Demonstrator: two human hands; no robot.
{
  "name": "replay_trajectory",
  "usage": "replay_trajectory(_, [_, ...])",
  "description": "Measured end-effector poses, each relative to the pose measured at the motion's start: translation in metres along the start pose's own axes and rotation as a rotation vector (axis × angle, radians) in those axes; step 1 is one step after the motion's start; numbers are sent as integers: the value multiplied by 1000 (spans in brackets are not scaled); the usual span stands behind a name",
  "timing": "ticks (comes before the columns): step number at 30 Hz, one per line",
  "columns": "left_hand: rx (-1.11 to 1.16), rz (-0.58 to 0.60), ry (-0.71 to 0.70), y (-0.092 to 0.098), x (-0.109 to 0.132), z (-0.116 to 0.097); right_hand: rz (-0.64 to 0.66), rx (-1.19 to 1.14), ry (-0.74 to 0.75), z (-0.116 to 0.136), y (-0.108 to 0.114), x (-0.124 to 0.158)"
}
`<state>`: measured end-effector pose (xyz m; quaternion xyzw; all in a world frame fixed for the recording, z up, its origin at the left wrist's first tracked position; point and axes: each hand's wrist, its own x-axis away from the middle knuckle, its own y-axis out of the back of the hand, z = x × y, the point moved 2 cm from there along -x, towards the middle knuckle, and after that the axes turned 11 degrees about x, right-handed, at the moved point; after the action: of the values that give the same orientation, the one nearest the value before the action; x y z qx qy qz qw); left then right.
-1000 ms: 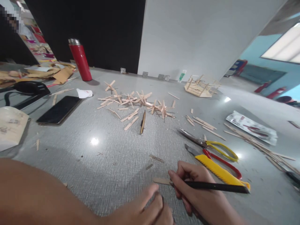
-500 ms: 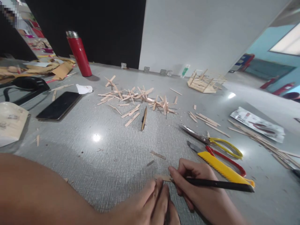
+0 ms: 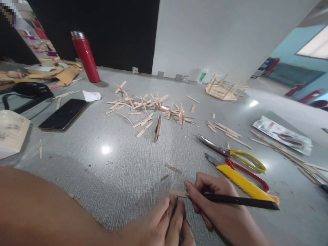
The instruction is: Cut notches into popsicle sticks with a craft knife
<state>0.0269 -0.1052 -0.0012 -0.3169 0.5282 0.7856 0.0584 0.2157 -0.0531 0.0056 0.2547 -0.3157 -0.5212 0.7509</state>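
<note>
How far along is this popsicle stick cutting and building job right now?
Done: a stick frame structure stands at the far side of the table, and cut offcuts lie near the hands. In hand: the left hand pins a wooden stick while the right hand holds a black utility knife to it. Left: a loose pile of sticks, uncut.

One flask (image 3: 85, 56), one phone (image 3: 64, 114).

The right hand (image 3: 217, 201) grips a black pen (image 3: 238, 201) against a small wooden stick (image 3: 178, 193) pinned by the left hand (image 3: 169, 225).
</note>
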Motion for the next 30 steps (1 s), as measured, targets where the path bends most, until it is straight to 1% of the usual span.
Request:
replay_trajectory(7, [-1, 2, -4, 0, 0, 0, -3, -18, -2, 1, 1, 0])
replay_trajectory(15, [-8, -3, 0, 0, 0, 0, -11, 59, 22, -3, -1, 0])
replay_trajectory(21, [-6, -13, -3, 0, -1, 0, 2, 52, 25, -2, 0, 0])
replay_trajectory(26, [-5, 6, -13, 1, -2, 1, 1, 49, 38, 0, 0, 0])
replay_trajectory(30, [-7, -13, 5, 2, -3, 0, -14, 67, 47, -1, 0, -1])
